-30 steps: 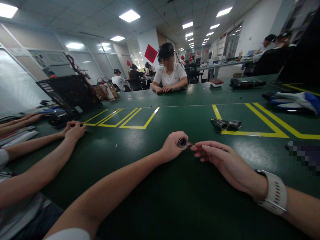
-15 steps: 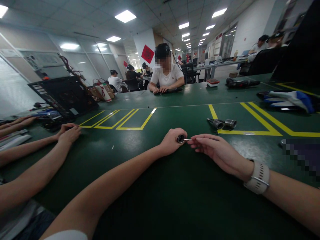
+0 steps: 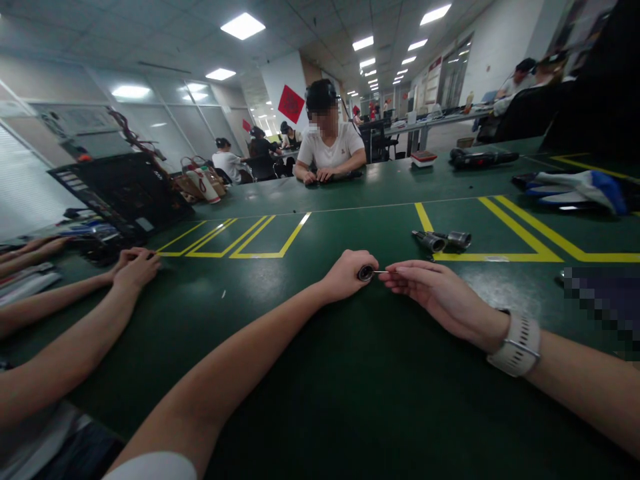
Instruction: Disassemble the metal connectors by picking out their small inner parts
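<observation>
My left hand (image 3: 347, 275) is closed around a dark cylindrical part with a round, metal-rimmed open end (image 3: 365, 273) that faces me. In my right hand (image 3: 425, 287) the fingertips pinch a thin metal rod (image 3: 381, 272). The rod's tip meets the rim of the cylindrical part; whether it enters the part I cannot tell. Both hands are above the green table (image 3: 280, 300). Beyond my right hand lie two more dark cylindrical metal parts, one at the left (image 3: 431, 241) and one at the right (image 3: 459, 240).
Yellow tape lines (image 3: 500, 257) mark the table. Blue-and-white gloves (image 3: 575, 190), a black tool (image 3: 483, 158) and a small red-and-white box (image 3: 423, 159) lie farther off. A co-worker's hands (image 3: 137, 267) rest at the left. Another person (image 3: 330, 143) sits opposite.
My hands appear slightly higher in the picture, partly because the view has shifted a little. Both keep their grips, and the rod still points at the cylindrical part.
</observation>
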Tool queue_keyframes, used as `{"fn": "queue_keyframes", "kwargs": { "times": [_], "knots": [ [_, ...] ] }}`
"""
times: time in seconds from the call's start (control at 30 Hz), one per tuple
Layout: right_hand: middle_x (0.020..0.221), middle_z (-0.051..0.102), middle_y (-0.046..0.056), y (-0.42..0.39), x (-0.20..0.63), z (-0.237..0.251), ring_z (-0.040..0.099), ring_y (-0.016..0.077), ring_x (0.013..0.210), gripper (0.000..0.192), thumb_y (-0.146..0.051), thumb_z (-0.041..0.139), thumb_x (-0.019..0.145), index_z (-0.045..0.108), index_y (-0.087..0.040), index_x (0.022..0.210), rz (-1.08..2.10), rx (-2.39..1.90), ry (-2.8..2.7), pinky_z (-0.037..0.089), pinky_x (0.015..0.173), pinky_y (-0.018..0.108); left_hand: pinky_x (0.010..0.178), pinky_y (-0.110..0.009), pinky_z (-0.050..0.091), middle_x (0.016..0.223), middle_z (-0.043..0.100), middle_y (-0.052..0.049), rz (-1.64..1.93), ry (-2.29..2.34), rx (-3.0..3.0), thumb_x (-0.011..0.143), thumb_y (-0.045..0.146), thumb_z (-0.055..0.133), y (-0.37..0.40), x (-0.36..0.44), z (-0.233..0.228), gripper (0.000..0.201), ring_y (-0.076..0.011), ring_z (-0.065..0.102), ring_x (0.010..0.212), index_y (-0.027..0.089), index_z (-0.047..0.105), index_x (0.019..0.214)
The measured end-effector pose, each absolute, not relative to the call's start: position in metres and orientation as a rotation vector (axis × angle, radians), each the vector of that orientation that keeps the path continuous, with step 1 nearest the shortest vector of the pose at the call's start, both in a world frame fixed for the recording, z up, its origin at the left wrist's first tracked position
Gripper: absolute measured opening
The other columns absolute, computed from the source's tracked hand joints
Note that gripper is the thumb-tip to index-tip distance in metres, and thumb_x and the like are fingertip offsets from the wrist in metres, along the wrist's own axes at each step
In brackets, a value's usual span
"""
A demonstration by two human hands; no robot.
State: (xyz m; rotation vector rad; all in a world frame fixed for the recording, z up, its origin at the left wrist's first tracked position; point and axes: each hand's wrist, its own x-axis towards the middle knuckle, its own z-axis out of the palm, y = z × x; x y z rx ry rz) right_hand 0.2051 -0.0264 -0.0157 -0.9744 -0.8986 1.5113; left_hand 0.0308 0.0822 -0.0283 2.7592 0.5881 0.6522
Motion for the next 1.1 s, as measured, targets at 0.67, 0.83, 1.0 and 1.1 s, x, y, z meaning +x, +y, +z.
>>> {"fn": "queue_keyframes", "kwargs": {
  "times": [0.67,0.83,1.0,1.1],
  "knots": [
    [0.077,0.069,0.005,-0.033,0.205,-0.021,0.061,0.0179,0.075,0.011,-0.026,0.063,0.075,0.070,-0.018,0.074,1.281,-1.010,-0.918,0.045,0.071,0.033,0.059,-0.025,0.038,0.080,0.054,0.001,0.666,0.881,2.607,0.076,0.024,0.058,0.076,0.030,-0.030,0.017,-0.0126,0.050,0.068,0.018,0.047,0.087],
    [0.077,0.069,0.004,-0.033,0.204,-0.022,0.060,0.0181,0.076,0.010,-0.027,0.062,0.075,0.069,-0.019,0.073,1.199,-1.021,-0.928,0.044,0.071,0.033,0.063,-0.025,0.039,0.082,0.051,0.000,0.722,0.777,2.614,0.074,0.028,0.061,0.077,0.029,-0.028,0.019,-0.0130,0.048,0.072,0.017,0.046,0.080],
    [0.090,0.069,0.005,-0.036,0.202,-0.020,0.060,0.0205,0.088,0.017,-0.034,0.060,0.079,0.069,-0.020,0.085,1.090,-1.081,-1.158,0.044,0.077,0.035,0.069,-0.026,0.041,0.081,0.053,-0.001,0.681,0.682,2.643,0.076,0.028,0.060,0.078,0.029,-0.027,0.015,-0.0138,0.050,0.076,0.017,0.050,0.080],
    [0.093,0.069,0.003,-0.039,0.200,-0.015,0.060,0.0217,0.091,0.020,-0.036,0.059,0.080,0.070,-0.022,0.089,0.941,-1.188,-1.331,0.043,0.081,0.036,0.069,-0.026,0.041,0.082,0.055,-0.001,0.630,0.690,2.653,0.077,0.024,0.057,0.076,0.029,-0.027,0.011,-0.0138,0.051,0.076,0.017,0.051,0.083]
  ]
}}
